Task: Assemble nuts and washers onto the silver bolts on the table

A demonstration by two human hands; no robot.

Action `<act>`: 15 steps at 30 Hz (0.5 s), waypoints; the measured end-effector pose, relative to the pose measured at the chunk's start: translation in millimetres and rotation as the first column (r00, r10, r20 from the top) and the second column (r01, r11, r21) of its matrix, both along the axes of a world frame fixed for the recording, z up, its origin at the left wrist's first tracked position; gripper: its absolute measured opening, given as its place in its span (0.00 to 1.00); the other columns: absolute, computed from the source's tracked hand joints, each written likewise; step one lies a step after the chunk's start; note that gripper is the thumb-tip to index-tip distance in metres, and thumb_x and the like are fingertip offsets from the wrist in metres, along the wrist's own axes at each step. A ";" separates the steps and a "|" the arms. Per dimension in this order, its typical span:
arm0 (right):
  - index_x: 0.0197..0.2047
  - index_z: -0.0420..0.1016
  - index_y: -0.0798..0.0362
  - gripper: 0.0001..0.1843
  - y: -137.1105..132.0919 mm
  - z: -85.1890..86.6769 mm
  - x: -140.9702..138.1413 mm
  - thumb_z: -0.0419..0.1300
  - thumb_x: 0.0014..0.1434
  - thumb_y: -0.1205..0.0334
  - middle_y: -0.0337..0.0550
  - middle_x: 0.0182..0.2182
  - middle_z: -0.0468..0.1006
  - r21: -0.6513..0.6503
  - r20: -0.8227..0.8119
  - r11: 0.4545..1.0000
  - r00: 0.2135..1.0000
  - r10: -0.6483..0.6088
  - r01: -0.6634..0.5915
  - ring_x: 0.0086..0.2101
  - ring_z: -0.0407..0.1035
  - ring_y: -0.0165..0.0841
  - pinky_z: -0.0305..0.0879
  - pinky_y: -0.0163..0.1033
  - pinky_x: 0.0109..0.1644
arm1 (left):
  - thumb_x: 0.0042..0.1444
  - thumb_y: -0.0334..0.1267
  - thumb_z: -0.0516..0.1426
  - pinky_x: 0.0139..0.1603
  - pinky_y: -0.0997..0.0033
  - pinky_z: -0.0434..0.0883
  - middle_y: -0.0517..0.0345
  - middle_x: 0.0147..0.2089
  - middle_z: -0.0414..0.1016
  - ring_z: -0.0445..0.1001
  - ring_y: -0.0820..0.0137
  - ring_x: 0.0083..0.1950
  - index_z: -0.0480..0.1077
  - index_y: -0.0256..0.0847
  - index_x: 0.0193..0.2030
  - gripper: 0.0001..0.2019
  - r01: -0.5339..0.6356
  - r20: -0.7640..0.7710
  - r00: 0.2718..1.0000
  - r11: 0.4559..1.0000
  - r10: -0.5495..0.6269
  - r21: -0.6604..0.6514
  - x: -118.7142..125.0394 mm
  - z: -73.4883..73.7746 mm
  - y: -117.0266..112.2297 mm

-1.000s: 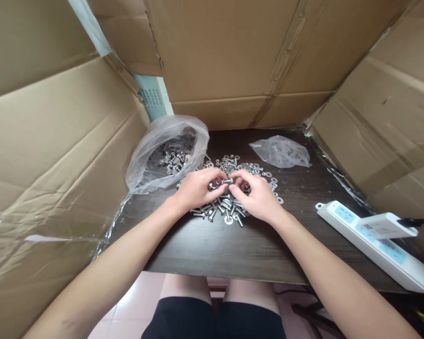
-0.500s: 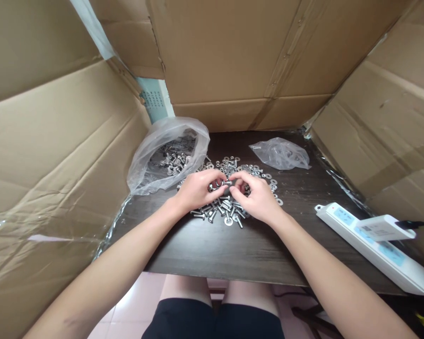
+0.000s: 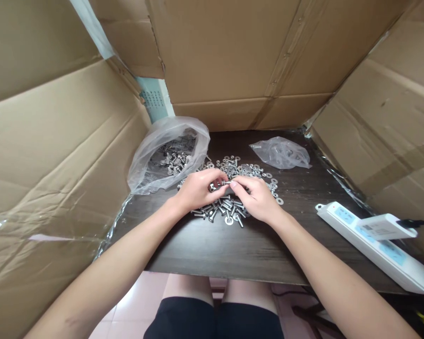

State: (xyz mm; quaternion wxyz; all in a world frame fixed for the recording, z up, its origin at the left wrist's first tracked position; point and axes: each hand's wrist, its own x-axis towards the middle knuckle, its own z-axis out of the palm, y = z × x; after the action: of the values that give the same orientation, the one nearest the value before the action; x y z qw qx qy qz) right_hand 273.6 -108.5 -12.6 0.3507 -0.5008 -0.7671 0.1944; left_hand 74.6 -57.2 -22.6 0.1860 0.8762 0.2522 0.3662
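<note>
Head view: small bolt (image 3: 227, 182) pinched between both hands' fingers (image 3: 219, 179), above bolt pile (image 3: 222, 208).

This looks like a makeshift home workstation for sorting small hardware rather than a proper workshop. A small dark wood-grain table (image 3: 233, 249) is walled in on three sides by flattened cardboard sheets (image 3: 56, 155), with pink floor tiles (image 3: 141, 292) showing under its near edge. Loose bolts and washers (image 3: 229, 188) lie heaped beside thin plastic bags (image 3: 155, 150), and a white household power strip (image 3: 374, 245) lies at the right.
</note>
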 end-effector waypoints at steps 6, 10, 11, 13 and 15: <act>0.37 0.73 0.53 0.13 -1.0 1.6 1.5 0.51 0.69 0.58 0.41 0.29 0.76 0.000 -0.037 1.000 0.999 -0.019 0.019 0.30 0.69 0.33 0.60 0.39 0.38 | 0.62 0.36 0.59 0.36 0.75 0.71 0.57 0.37 0.76 0.74 0.73 0.36 0.72 0.38 0.43 0.06 -0.007 -0.006 1.000 1.000 0.007 -0.017 -0.1 -0.9 -0.3; 0.42 0.74 0.53 0.08 -3.1 2.2 1.9 0.54 0.65 0.62 0.41 0.32 0.78 0.040 -0.073 0.999 0.997 -0.007 0.010 0.33 0.71 0.34 0.64 0.39 0.41 | 0.60 0.36 0.60 0.36 0.77 0.70 0.59 0.36 0.76 0.74 0.74 0.35 0.73 0.39 0.43 0.06 -0.027 -0.005 1.000 0.999 0.027 -0.020 -0.1 -2.3 0.1; 0.42 0.74 0.53 0.08 -3.4 2.1 1.7 0.54 0.64 0.62 0.41 0.31 0.77 0.051 -0.071 0.999 0.997 -0.008 0.011 0.33 0.71 0.34 0.64 0.39 0.41 | 0.60 0.36 0.60 0.35 0.77 0.70 0.60 0.36 0.76 0.74 0.75 0.34 0.73 0.39 0.43 0.06 -0.027 -0.003 1.000 0.999 0.027 -0.018 0.0 -2.6 0.0; 0.41 0.73 0.53 0.06 -3.4 1.3 1.3 0.55 0.63 0.62 0.40 0.29 0.76 0.059 -0.058 0.998 0.998 -0.013 0.017 0.31 0.70 0.33 0.64 0.39 0.40 | 0.60 0.36 0.61 0.35 0.78 0.69 0.61 0.35 0.76 0.74 0.76 0.34 0.73 0.39 0.42 0.06 -0.026 -0.002 1.000 1.000 0.026 -0.016 0.1 -2.9 -0.4; 0.40 0.73 0.53 0.06 -3.0 -0.2 0.9 0.57 0.62 0.62 0.38 0.27 0.74 0.052 -0.045 0.999 0.999 -0.012 0.014 0.29 0.68 0.32 0.63 0.39 0.38 | 0.60 0.37 0.61 0.35 0.78 0.69 0.61 0.35 0.76 0.74 0.76 0.34 0.73 0.39 0.42 0.06 -0.028 -0.002 1.000 0.999 0.028 -0.020 0.1 -3.2 -0.7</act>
State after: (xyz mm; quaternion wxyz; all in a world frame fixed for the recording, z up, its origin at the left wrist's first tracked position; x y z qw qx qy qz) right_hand 274.5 -111.5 -12.8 0.3820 -0.4920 -0.7605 0.1831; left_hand 74.7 -57.9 -25.7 0.1895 0.8710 0.2681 0.3655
